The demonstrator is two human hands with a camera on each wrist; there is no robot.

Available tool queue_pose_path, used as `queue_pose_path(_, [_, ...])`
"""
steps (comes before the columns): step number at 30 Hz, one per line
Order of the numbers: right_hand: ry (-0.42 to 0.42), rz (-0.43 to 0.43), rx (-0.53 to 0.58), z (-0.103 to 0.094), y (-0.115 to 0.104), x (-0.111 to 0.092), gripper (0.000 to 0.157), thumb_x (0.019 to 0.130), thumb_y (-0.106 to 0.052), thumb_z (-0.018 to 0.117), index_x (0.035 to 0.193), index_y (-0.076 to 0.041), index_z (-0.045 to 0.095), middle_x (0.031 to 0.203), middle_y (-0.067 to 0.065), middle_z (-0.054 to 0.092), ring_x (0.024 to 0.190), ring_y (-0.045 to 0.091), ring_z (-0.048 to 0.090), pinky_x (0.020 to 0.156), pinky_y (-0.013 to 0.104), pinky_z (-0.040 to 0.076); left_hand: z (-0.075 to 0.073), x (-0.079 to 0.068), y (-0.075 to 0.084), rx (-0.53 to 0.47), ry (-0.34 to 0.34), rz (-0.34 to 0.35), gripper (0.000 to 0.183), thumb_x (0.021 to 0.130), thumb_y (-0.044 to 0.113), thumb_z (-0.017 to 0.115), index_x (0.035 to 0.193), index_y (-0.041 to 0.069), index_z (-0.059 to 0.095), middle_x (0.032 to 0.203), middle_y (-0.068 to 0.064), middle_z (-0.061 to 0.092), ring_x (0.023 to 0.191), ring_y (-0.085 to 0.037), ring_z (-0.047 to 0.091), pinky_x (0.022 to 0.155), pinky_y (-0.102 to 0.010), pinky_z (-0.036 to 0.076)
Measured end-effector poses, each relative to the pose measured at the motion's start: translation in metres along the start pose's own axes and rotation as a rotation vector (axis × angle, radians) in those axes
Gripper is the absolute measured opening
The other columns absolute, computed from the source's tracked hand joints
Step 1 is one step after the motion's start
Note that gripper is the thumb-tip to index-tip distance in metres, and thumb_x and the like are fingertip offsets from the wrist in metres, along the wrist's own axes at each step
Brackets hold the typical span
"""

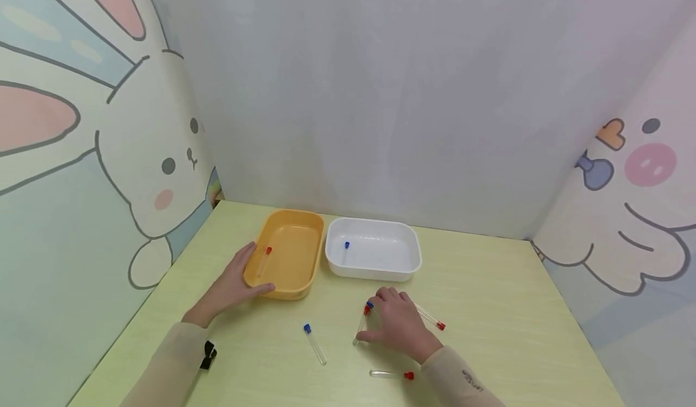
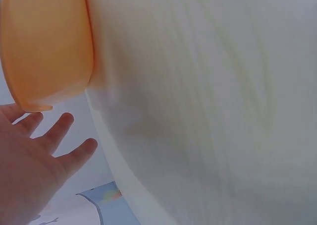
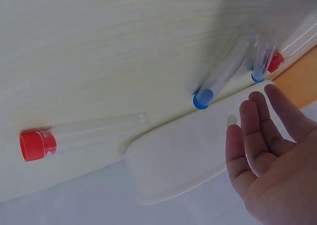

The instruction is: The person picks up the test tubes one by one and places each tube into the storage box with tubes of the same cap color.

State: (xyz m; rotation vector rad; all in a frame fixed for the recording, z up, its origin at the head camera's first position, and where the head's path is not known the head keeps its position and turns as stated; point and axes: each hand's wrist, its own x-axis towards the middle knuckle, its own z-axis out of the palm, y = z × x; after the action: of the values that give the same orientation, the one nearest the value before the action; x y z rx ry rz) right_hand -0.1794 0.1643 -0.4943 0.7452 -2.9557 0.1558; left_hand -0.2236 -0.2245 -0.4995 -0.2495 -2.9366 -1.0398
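My left hand (image 1: 234,280) lies at the near left corner of an orange tray (image 1: 312,256), thumb at the front rim and fingers along the side. In the left wrist view its fingers spread loosely beside the tray wall (image 2: 49,46). My right hand (image 1: 399,322) hovers low over several capped clear tubes, fingers slightly bent and holding nothing. Beneath it are a blue-capped tube (image 3: 225,71) and a red-capped tube (image 1: 361,325), partly hidden in the head view. Another red-capped tube (image 1: 432,318) pokes out to the hand's right.
A white tray (image 1: 375,274) stands right of the orange one, with a blue-capped tube (image 1: 347,247) inside. The orange tray contains a red-capped tube (image 1: 266,256). Nearer the front lie a blue-capped tube (image 1: 314,343) and a red-capped tube (image 1: 391,374). A curtain backs the table.
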Motion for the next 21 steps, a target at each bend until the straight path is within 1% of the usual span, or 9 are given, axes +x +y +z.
queue_pose_path(6, [-0.022,0.021,-0.028,0.008,-0.004,0.002,0.077,0.06,-0.079,0.067,0.103,-0.015,0.066,0.1,-0.003,0.054,0.096,0.017,0.048,0.087,0.041,0.045,0.0,-0.001,-0.001,-0.015,-0.005,-0.009,0.115,0.073,0.056,0.075,0.155,0.009,0.01,0.161,-0.015,0.012,0.145,-0.044,0.019,0.111,-0.067,0.026])
queue_pose_path(12, [-0.019,0.033,-0.052,0.008,-0.01,0.004,0.08,0.055,-0.084,0.066,0.096,-0.015,0.065,0.095,-0.004,0.051,0.092,0.016,0.046,0.084,0.038,0.043,0.001,0.0,-0.002,-0.011,-0.015,-0.03,0.116,0.072,0.058,0.075,0.155,0.012,0.009,0.162,-0.013,0.011,0.145,-0.044,0.019,0.109,-0.068,0.028])
queue_pose_path(17, [-0.019,0.015,-0.059,0.007,-0.014,0.005,0.081,0.052,-0.084,0.067,0.093,-0.014,0.062,0.094,-0.003,0.05,0.09,0.017,0.046,0.082,0.037,0.042,0.001,0.0,-0.001,-0.013,-0.023,-0.032,0.116,0.073,0.059,0.075,0.155,0.012,0.008,0.162,-0.014,0.01,0.145,-0.045,0.019,0.109,-0.068,0.028])
queue_pose_path(21, [-0.026,-0.004,-0.074,0.009,-0.016,0.006,0.079,0.051,-0.081,0.07,0.093,-0.015,0.06,0.094,-0.002,0.05,0.09,0.017,0.046,0.081,0.036,0.042,0.002,0.0,-0.001,-0.004,-0.02,-0.029,0.116,0.073,0.059,0.074,0.155,0.012,0.008,0.162,-0.014,0.009,0.145,-0.045,0.019,0.109,-0.067,0.028])
